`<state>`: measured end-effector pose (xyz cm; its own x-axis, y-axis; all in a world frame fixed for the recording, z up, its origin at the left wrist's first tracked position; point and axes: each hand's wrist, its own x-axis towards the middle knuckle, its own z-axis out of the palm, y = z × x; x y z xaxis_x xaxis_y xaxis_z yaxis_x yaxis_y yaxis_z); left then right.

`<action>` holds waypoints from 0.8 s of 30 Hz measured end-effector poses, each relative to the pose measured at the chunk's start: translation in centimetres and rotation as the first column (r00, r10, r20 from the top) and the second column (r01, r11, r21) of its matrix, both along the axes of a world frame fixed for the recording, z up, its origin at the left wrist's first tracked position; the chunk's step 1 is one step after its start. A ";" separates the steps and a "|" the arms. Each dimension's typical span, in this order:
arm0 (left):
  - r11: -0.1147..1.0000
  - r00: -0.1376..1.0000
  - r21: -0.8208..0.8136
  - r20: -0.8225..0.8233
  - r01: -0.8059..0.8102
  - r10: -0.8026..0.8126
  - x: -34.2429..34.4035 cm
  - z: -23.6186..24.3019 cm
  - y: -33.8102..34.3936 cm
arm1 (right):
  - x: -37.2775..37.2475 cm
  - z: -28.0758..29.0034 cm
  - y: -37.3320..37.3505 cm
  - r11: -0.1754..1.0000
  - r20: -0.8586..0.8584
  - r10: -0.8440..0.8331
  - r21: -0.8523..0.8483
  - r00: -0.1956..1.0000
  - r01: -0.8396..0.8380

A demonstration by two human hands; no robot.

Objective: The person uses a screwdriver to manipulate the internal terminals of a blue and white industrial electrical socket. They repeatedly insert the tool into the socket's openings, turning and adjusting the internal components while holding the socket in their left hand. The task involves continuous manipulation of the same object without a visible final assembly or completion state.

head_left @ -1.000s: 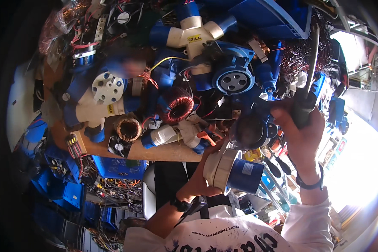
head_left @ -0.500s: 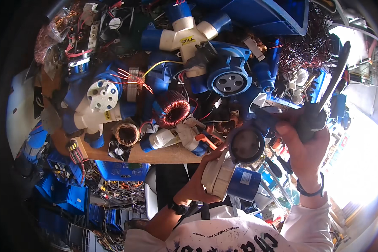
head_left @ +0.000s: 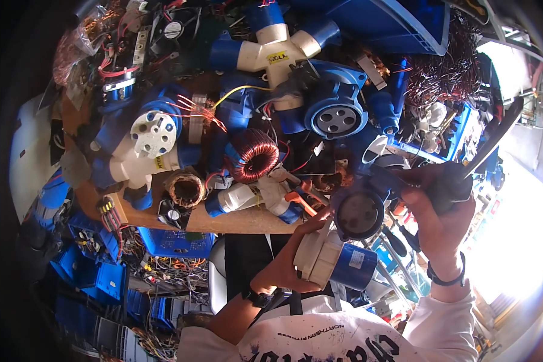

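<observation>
My left hand (head_left: 283, 265) is wrapped round the cream body of an industrial power splitter (head_left: 317, 259). It has a blue socket end (head_left: 356, 266) pointing right and a dark round socket face (head_left: 360, 215) turned up toward me. In my right hand (head_left: 439, 226), above and right of the splitter, is a screwdriver (head_left: 495, 142). Its dark handle lies in the fist and its long blade points up and right, away from the splitter. My right thumb and fingers are by the dark flip lid at the splitter's upper end; whether they grip it I cannot tell.
On the wooden bench (head_left: 241, 226) lie a copper-wound coil (head_left: 253, 157), several cream-and-blue splitters (head_left: 277, 57), a blue socket (head_left: 335, 114) and a small fan (head_left: 172, 30). A blue bin (head_left: 386, 24) stands at the back, beside a tangle of dark wire (head_left: 443, 78). Blue crates (head_left: 99, 277) sit below left.
The screwdriver's blade has tilted lower and further right. The splitter and both hands sit slightly further right in view, as does the bench behind them.
</observation>
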<state>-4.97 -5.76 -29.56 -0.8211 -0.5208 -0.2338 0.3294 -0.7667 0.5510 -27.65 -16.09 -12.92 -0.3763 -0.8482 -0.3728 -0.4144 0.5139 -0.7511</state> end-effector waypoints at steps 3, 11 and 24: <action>0.997 1.000 -0.078 0.002 -0.020 0.020 -0.1 -0.1 0.0 | 0.0 0.1 0.0 1.000 -0.009 0.020 0.012 1.000 -0.020; 0.999 0.999 -0.036 -0.026 -0.034 0.033 0.0 0.2 0.0 | 0.2 -0.3 0.4 0.998 0.021 0.023 -0.054 1.000 -0.022; 0.999 1.000 -0.033 0.004 0.018 -0.018 0.4 -0.1 0.5 | 0.7 0.0 1.1 0.999 0.037 0.028 -0.040 0.999 -0.027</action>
<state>-4.58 -5.21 -29.61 -0.8295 -0.5135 -0.2197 0.3135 -0.7536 0.5778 -26.92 -14.98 -12.90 -0.3391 -0.8725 -0.3518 -0.3991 0.4721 -0.7860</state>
